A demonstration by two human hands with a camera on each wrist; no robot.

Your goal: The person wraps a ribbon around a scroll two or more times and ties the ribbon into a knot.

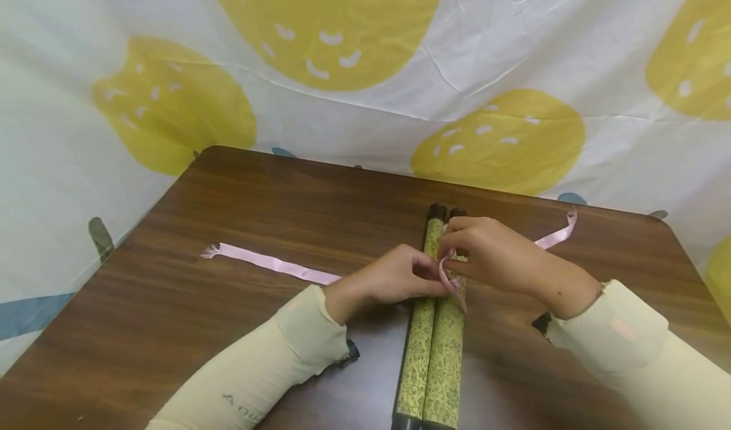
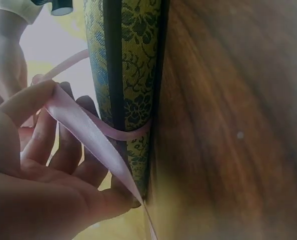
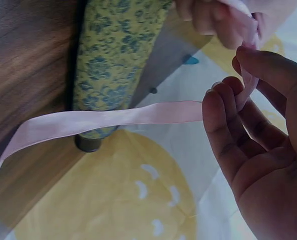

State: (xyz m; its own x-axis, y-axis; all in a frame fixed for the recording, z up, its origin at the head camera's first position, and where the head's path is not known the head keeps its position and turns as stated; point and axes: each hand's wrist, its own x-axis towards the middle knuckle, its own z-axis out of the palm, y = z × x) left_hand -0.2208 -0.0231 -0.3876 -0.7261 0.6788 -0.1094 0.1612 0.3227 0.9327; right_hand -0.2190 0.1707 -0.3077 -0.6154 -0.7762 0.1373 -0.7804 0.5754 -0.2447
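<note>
Two long rolls point(image 1: 445, 354) covered in yellow-green floral brocade, with dark end caps, lie side by side on the table. A pink ribbon point(image 1: 280, 266) passes around them, and one tail stretches left across the wood. My left hand point(image 1: 394, 274) pinches the ribbon above the rolls; the left wrist view shows the ribbon point(image 2: 91, 135) crossing that hand's fingers. My right hand point(image 1: 491, 252) pinches a loop of the same ribbon just over the rolls. In the right wrist view, a flat stretch of ribbon point(image 3: 113, 119) runs across a roll point(image 3: 113, 55) to the right hand's fingers point(image 3: 218, 115).
The brown wood-grain table point(image 1: 257, 195) has its far edge against a white cloth point(image 1: 354, 119) printed with yellow fruit shapes. A frayed ribbon end point(image 1: 562, 233) lies to the right of the rolls. Cream sleeves point(image 1: 274, 354) cover both forearms.
</note>
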